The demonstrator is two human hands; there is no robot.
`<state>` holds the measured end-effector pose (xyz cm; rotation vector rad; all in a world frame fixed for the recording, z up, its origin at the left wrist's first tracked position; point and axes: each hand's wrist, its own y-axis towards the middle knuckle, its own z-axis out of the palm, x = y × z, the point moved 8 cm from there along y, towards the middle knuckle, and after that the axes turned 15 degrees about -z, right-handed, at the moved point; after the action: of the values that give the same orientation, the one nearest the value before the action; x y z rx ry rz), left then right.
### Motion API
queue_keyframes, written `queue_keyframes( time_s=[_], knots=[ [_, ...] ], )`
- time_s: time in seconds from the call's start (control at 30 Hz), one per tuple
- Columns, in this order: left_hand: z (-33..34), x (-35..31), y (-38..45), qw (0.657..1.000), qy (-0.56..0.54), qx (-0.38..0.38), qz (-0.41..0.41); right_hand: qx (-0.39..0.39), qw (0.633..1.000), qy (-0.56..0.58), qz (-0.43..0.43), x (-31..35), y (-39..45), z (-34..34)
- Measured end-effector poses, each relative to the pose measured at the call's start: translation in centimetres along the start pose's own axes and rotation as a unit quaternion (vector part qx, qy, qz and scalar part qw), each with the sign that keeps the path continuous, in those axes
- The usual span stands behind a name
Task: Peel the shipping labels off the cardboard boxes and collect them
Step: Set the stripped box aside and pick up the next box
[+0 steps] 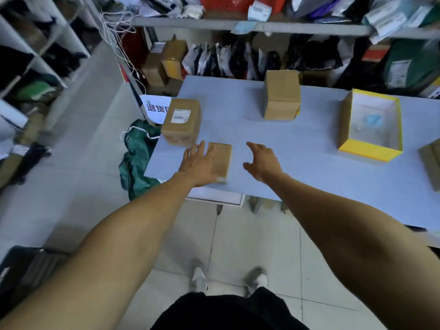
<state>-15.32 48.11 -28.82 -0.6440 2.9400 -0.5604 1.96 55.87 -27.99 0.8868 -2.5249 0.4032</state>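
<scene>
A small flat cardboard box [222, 159] lies near the front left corner of the pale blue table [297, 158]. My left hand [198, 163] lies flat on its left side, fingers spread. My right hand [262, 161] hovers open just to the right of that box, touching nothing. Behind the small box stands a larger cardboard box [182, 121] with a white shipping label [180, 116] on its top. A taller plain cardboard box [281, 95] stands farther back in the middle. An open box with yellow edges [371, 126] at the right holds peeled labels.
Another cardboard box [432, 165] pokes in at the right edge. Shelves [238, 25] packed with parcels run behind the table and along the left. A green bag [138, 158] lies on the floor beside the table's left end, near a white sign [156, 108].
</scene>
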Motion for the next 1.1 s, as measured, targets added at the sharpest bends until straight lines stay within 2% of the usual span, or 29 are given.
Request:
queue_keyframes(
  time_s=[0.1,0.2,0.37,0.43,0.5,0.7,0.83,1.0,1.1],
  knots=[
    [1.4,2.1,1.6,1.0,-0.011,-0.002,0.025,0.008,0.999,0.015,0.037,1.2,0.2,3.5],
    [2.9,3.5,2.6,0.999,-0.016,0.012,0.049,0.056,0.997,0.013,0.055,2.5,0.5,7.3],
    [5.6,4.1,4.4,0.991,-0.029,0.09,0.093,0.071,0.992,0.025,0.096,3.1,1.6,10.6],
    [5.9,3.8,5.0,0.99,-0.055,0.077,0.108,0.059,0.994,0.021,0.084,3.8,2.1,11.1],
    [5.4,3.5,5.4,0.991,-0.053,0.031,0.123,0.045,0.996,0.016,0.074,4.7,2.8,11.2],
    [1.1,3.3,7.9,0.989,-0.092,-0.027,0.115,-0.033,0.996,-0.015,0.079,5.7,6.4,7.4],
    [-3.9,1.9,11.6,0.989,-0.051,-0.085,0.113,-0.072,0.995,-0.031,0.065,5.1,10.7,3.1],
    [-8.3,-0.3,18.6,0.988,-0.038,-0.117,0.094,-0.096,0.994,-0.029,0.048,2.1,18.0,-0.8],
    [-9.5,-1.8,22.7,0.99,-0.03,-0.112,0.08,-0.107,0.993,-0.006,0.052,-0.1,22.3,-2.2]
  ],
)
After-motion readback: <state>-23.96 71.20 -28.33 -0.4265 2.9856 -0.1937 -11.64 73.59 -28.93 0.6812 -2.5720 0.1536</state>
